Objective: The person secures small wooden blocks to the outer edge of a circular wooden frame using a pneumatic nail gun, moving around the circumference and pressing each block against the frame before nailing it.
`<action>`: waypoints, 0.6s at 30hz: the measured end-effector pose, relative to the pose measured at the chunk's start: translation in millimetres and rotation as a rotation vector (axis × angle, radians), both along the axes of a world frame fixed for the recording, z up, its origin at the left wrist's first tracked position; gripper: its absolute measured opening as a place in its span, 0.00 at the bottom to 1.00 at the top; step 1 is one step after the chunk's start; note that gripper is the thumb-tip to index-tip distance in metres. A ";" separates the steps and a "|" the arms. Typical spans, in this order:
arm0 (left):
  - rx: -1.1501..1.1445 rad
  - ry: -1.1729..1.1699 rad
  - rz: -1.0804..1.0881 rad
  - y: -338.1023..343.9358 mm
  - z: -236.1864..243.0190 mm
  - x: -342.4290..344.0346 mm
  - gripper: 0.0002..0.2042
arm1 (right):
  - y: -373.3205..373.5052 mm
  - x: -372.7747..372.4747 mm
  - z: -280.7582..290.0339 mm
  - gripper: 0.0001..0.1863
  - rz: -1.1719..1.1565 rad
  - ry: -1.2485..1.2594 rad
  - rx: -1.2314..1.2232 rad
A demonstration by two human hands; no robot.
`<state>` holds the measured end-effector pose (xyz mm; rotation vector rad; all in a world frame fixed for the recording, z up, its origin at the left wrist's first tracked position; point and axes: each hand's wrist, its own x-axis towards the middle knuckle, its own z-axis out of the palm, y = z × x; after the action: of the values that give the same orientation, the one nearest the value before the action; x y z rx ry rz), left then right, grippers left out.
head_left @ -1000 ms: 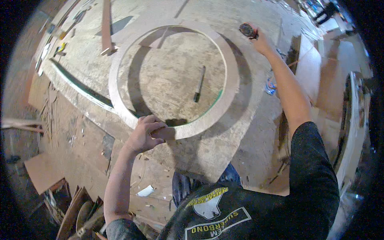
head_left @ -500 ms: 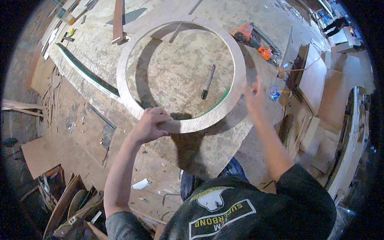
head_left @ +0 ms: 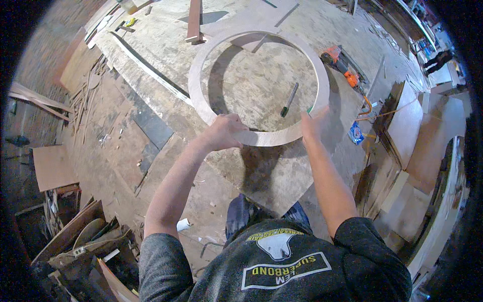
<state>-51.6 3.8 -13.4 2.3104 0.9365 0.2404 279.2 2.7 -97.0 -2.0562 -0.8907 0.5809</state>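
Observation:
A large pale wooden ring (head_left: 195, 80) is in front of me over the worktable (head_left: 274, 173). My left hand (head_left: 225, 132) is closed round its near left rim, thumb toward me. On the near right rim my right hand (head_left: 313, 126) grips too, its thumb at the inner edge and the other fingers largely hidden. Inside the ring's opening, a dark marker (head_left: 289, 100) lies on the tabletop. A sliver of green shows at the ring's inner edge beside my right hand. The ring casts a broad shadow inside its opening.
An orange nail gun (head_left: 342, 63) lies right of the ring, with a blue packet (head_left: 356, 133) nearer me. A curved white strip (head_left: 151, 75) runs off to the left. Beyond stands a brown board (head_left: 193, 20). Wood offcuts (head_left: 80, 236) are piled lower left; panels (head_left: 406, 126) lean at right.
My right hand, blurred beside the ring's right side before, has come down onto the near right rim and grips it. My left hand keeps its hold. The whole view has shifted.

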 end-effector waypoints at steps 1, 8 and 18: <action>-0.018 -0.033 0.054 -2.6 -4.8 -1.5 0.27 | 0.6 -1.2 2.7 0.57 0.003 0.008 0.004; -0.120 -0.006 0.211 -37.0 -4.2 28.4 0.26 | 3.6 28.5 15.3 0.54 0.128 -0.099 -0.016; -0.175 -0.078 0.411 -92.1 5.5 110.9 0.28 | 15.9 96.0 4.8 0.54 0.328 -0.123 0.124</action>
<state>59.2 -88.4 -7.9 1.9199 1.3313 0.3982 375.2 18.5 -92.1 -1.8622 -1.3187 0.5595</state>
